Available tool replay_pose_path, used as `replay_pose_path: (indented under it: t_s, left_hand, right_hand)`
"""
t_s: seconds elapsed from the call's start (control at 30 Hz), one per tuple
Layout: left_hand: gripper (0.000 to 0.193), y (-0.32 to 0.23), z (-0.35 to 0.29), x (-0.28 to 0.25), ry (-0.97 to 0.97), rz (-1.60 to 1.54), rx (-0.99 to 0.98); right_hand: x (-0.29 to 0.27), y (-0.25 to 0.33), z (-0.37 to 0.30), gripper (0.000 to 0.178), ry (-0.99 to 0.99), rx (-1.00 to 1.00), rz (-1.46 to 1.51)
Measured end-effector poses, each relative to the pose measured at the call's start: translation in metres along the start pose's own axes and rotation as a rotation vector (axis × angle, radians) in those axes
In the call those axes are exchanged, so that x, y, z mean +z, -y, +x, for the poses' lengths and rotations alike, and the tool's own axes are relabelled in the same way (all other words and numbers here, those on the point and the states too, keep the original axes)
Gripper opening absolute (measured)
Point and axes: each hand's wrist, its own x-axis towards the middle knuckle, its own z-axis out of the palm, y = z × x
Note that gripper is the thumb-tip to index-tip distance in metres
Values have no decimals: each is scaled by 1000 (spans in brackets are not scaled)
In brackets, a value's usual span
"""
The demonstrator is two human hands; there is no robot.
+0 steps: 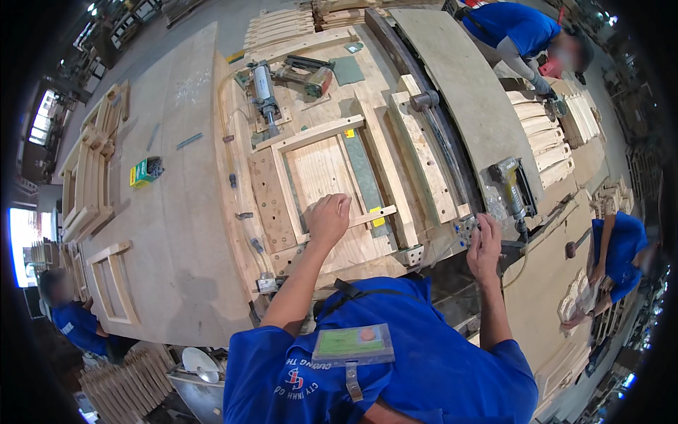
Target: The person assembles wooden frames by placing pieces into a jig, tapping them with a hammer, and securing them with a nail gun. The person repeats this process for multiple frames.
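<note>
A pale wooden frame [284, 173] lies in a clamping jig on the workbench. My left hand [328, 219] is closed over its near rail [383, 213], with the fingertips partly hidden. Close to the jig's near right corner, my right hand [485, 249] has its fingers loosely bent and apart. Small metal air fittings [465, 229] are right beside those fingers; whether they touch is hard to see. Beyond the frame sits a silver air cylinder [264, 90]. Next to the cylinder, a nail gun [308, 76] rests on the jig.
A hammer [425, 100] lies along the jig's right side, and another nail gun [510, 185] stands farther right. At left are a small green-yellow box [143, 172] and assembled wooden frames [90, 169]. Co-workers in blue [519, 30] work around the bench.
</note>
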Motion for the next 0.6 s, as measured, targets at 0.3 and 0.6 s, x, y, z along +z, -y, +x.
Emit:
replay_pose_path:
  t_s: [0.3,0.6]
  left_hand:
    - [22,1,-2,-2,-22,7,-39]
    - [28,-1,-2,-10,78,-30,-75]
  right_hand:
    - [24,42,75,44,239,-31,-13]
    - [130,78,167,54,334,97,-114]
